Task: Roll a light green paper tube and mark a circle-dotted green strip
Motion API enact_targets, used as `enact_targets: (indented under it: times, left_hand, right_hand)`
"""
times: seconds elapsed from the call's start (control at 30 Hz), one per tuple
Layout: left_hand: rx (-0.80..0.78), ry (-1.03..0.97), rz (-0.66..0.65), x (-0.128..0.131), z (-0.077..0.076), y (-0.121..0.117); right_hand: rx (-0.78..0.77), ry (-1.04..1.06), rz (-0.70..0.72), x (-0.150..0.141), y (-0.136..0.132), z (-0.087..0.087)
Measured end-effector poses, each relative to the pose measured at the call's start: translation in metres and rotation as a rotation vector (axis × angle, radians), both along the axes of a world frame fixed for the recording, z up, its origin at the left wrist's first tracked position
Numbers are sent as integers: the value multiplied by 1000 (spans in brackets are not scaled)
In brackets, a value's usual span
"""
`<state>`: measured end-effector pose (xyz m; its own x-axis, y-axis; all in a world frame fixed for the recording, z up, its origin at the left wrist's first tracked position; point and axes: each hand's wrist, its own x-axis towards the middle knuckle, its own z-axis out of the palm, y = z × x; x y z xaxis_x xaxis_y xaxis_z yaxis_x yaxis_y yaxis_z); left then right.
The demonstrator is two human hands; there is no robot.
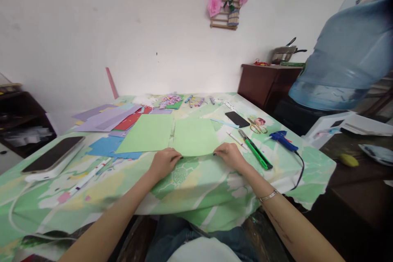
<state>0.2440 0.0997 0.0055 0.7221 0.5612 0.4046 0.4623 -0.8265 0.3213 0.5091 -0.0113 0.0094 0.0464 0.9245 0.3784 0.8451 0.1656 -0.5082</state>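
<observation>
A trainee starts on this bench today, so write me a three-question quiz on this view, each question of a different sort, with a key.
1. Multiple choice: what do the left hand and the right hand both hold by its near edge?
A) a red paper sheet
B) the light green paper sheet on the right
C) a lavender paper sheet

2. True or false: in the picture, the blue glue gun lies to the right of the green utility knife.

3. Short answer: what colour are the handles of the scissors lying next to the black smartphone?

Key: 1. B; 2. True; 3. Gold.
</observation>
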Motion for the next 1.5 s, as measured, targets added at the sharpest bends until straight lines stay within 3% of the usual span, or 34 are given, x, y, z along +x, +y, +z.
enact_targets:
  times: [0.17,0.47,0.8,1.03,1.5]
  left_hand:
    - [-261,-57,139,12,8,10]
    - [-410,-62,234,19,9,28]
    - [-577,-81,319,25,10,33]
    - [-628,-46,365,27,18,32]
    - [-611,143,318,26,22,41]
  right_hand:
    - [-86,56,-90,2,10,5]
    - [-186,56,-178,12,32,4]
    - [-279,56,-214,13,37,8]
    - [-350,41,-241,14,43,14]
    - [-400,-10,-272,14,44,16]
